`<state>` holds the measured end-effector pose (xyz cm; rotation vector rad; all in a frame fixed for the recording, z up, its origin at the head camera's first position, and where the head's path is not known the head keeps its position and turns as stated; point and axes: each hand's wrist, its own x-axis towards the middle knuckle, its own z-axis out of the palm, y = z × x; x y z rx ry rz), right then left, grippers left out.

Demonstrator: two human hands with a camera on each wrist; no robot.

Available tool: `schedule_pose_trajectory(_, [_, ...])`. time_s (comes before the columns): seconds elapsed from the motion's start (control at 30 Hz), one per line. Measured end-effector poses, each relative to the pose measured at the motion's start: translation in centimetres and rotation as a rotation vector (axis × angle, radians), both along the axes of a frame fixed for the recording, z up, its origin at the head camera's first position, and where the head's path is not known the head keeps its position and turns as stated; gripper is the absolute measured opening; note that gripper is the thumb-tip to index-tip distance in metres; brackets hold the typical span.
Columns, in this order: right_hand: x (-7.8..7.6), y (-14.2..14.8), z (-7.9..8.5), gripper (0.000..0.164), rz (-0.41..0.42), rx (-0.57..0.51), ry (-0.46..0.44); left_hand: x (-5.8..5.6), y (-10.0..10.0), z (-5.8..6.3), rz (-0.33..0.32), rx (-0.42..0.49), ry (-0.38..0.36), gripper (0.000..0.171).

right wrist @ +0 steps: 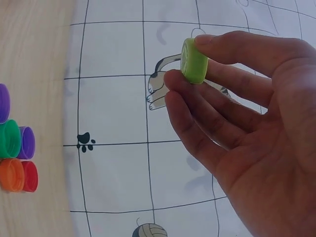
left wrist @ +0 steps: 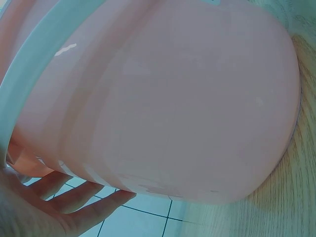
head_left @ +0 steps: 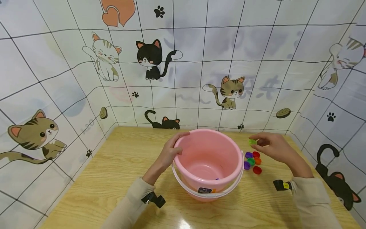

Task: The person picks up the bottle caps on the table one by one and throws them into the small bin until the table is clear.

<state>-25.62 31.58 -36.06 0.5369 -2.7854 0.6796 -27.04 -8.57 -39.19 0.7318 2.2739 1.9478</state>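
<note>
A pink bucket [head_left: 210, 143] with a white handle [head_left: 210, 194] stands upright on the wooden table. My left hand [head_left: 168, 152] grips its rim on the left side, thumb at the inner edge; in the left wrist view the fingers [left wrist: 101, 205] lie along the outer wall. My right hand [head_left: 271, 147] pinches a lime-green bottle cap [right wrist: 195, 61] between thumb and fingers, above the table to the bucket's right. Below that hand lie several caps, among them a green cap [head_left: 250, 161], an orange cap [head_left: 257, 161] and a red cap [head_left: 257, 170]. A sliver of something purple [head_left: 218, 179] shows inside the bucket.
The wooden table [head_left: 114, 178] reaches back to a cloth wall [head_left: 188, 73] printed with cats and grid lines. Similar cloth stands at the left and right sides. The handle hangs down across the bucket's front.
</note>
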Motion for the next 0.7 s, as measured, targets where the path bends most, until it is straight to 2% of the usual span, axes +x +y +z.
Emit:
schedule_pose_trajectory(0.07, [0.0, -0.2, 0.3, 0.032, 0.003, 0.007, 0.007, 0.0, 0.1, 0.0, 0.012, 0.0, -0.001, 0.07])
schedule_pose_trajectory(0.1, [0.0, -0.2, 0.5, 0.032, 0.004, 0.01, 0.011, -0.2, 0.1, -0.4, 0.02, 0.004, 0.002, 0.07])
schedule_pose_trajectory(0.7, [0.3, -1.3, 3.1, 0.029, 0.054, 0.049, 0.107, -0.1, 0.2, -0.3, 0.025, 0.009, 0.006, 0.071])
